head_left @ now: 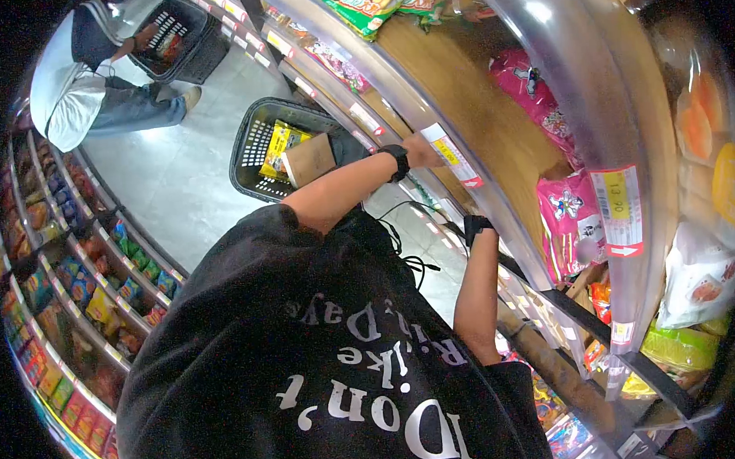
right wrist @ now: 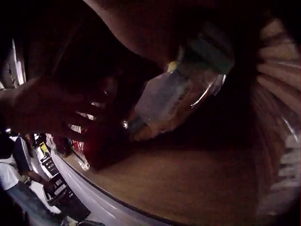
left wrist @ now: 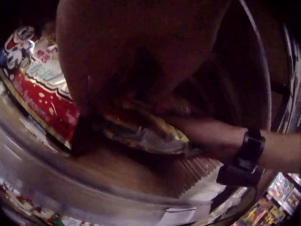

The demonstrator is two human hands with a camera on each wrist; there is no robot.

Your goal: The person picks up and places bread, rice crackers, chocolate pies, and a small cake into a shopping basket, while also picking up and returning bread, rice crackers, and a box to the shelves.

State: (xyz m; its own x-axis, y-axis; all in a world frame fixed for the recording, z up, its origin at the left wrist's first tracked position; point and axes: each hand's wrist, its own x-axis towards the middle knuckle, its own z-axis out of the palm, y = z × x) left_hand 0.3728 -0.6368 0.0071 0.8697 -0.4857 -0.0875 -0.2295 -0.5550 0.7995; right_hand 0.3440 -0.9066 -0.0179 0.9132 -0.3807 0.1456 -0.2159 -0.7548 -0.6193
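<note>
Both hands reach over the clear front rail into a wooden shelf. My right hand (right wrist: pixel 136 28) grips a clear plastic snack packet (right wrist: pixel 164 99) with a green part at its top. Across from it, my left hand (right wrist: pixel 51 110) has its fingers stretched over a shiny red package (right wrist: pixel 96 148). Seen from the left wrist, the right hand (left wrist: pixel 202 132) holds the snack packet (left wrist: pixel 150 134) just below the dark left hand (left wrist: pixel 136 42). A red and white printed bag (left wrist: pixel 42 99) lies beside them. In the head view the right hand is hidden behind the rail.
A black basket (head_left: pixel 245 140) with a yellow packet (head_left: pixel 282 147) and a brown package (head_left: pixel 309 160) stands on the floor. Another person (head_left: pixel 90 77) bends at a second basket (head_left: pixel 166 41). Pink bags (head_left: pixel 570 221) stand along the shelf, behind price tags (head_left: pixel 618 202). Snack racks (head_left: pixel 91 274) line the left.
</note>
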